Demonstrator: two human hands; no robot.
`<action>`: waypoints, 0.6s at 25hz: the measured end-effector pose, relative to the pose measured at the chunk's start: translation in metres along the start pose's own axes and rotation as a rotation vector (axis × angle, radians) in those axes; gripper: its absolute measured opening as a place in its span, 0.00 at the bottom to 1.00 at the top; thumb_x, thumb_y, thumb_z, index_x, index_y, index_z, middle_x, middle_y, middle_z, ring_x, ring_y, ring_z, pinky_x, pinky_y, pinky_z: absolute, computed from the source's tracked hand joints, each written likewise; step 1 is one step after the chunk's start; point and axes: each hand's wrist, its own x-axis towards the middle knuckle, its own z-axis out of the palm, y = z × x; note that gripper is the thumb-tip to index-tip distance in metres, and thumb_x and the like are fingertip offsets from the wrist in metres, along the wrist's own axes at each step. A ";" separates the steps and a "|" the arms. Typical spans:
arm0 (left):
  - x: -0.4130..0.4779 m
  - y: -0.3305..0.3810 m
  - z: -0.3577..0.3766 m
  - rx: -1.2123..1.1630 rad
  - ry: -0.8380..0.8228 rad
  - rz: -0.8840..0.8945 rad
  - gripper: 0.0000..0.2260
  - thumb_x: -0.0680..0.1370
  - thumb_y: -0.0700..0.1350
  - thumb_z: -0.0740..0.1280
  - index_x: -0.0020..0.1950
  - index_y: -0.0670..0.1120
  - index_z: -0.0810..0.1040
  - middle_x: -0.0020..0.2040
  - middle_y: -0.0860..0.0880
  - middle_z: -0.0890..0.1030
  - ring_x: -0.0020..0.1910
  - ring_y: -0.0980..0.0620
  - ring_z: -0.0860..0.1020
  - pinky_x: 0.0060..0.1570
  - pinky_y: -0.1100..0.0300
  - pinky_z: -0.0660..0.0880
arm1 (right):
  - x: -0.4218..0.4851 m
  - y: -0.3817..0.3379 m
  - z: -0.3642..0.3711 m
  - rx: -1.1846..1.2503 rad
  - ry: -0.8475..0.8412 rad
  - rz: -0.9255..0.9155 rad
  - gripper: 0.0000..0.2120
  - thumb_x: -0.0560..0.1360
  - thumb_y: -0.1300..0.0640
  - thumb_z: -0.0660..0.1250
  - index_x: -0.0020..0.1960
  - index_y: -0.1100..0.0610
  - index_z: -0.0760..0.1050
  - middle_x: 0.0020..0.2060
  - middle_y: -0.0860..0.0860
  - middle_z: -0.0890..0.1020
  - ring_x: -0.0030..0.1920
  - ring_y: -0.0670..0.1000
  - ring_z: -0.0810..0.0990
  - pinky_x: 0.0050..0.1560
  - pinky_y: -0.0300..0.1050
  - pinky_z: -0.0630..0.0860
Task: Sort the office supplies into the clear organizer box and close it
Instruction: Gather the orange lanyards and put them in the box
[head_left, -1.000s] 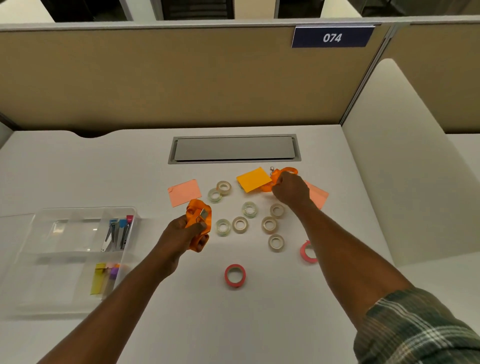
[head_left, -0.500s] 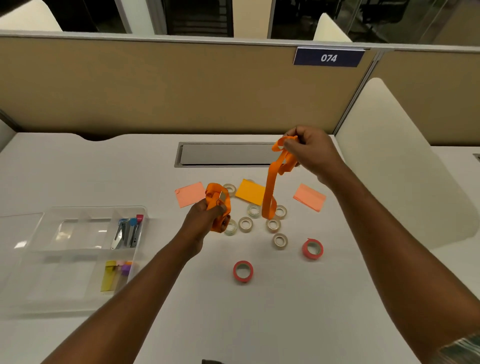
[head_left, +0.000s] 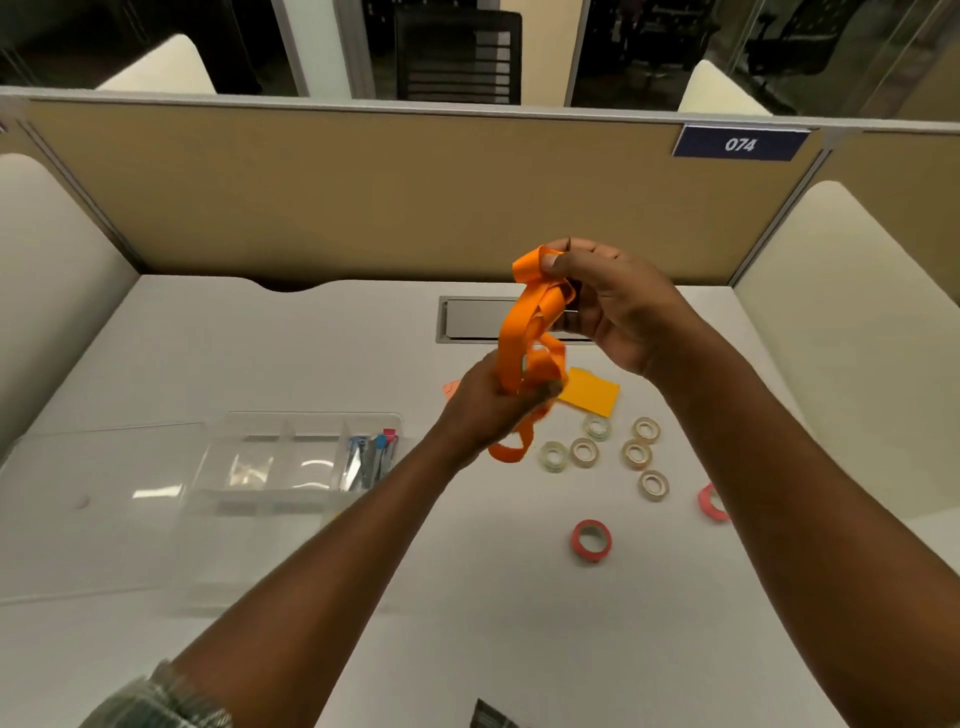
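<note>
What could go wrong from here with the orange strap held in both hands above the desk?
1. A loose tail of the orange strap hangs below the left hand, close to a clear tape roll; a swing could knock it.
2. The right hand pinches only the top loops, so the loose bundle could unravel and may not fit a compartment of the organizer box.

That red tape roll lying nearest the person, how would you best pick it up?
Probably from straight above. The red tape roll lies flat on the desk with its hole facing up and nothing touching it, so pinch its outer rim on opposite sides, or put a finger in the hole, thumb outside.
</note>
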 end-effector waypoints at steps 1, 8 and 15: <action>-0.004 -0.008 -0.010 -0.011 0.029 -0.039 0.05 0.75 0.54 0.71 0.50 0.60 0.80 0.43 0.63 0.84 0.45 0.66 0.81 0.47 0.60 0.80 | 0.005 0.005 0.011 0.043 0.018 0.018 0.10 0.78 0.57 0.65 0.46 0.53 0.85 0.35 0.50 0.83 0.37 0.48 0.83 0.41 0.45 0.82; -0.043 -0.040 -0.105 -0.074 0.174 -0.114 0.06 0.76 0.47 0.68 0.51 0.50 0.81 0.40 0.52 0.83 0.39 0.54 0.81 0.42 0.57 0.78 | 0.034 0.101 0.081 0.161 0.293 0.357 0.08 0.77 0.59 0.64 0.52 0.60 0.80 0.42 0.56 0.83 0.44 0.55 0.84 0.47 0.52 0.82; -0.050 -0.031 -0.180 -0.056 0.266 -0.126 0.03 0.77 0.44 0.67 0.45 0.52 0.76 0.39 0.50 0.80 0.41 0.52 0.79 0.41 0.60 0.76 | 0.049 0.163 0.200 0.249 0.154 0.547 0.14 0.79 0.50 0.64 0.55 0.58 0.81 0.51 0.58 0.85 0.52 0.59 0.85 0.53 0.57 0.82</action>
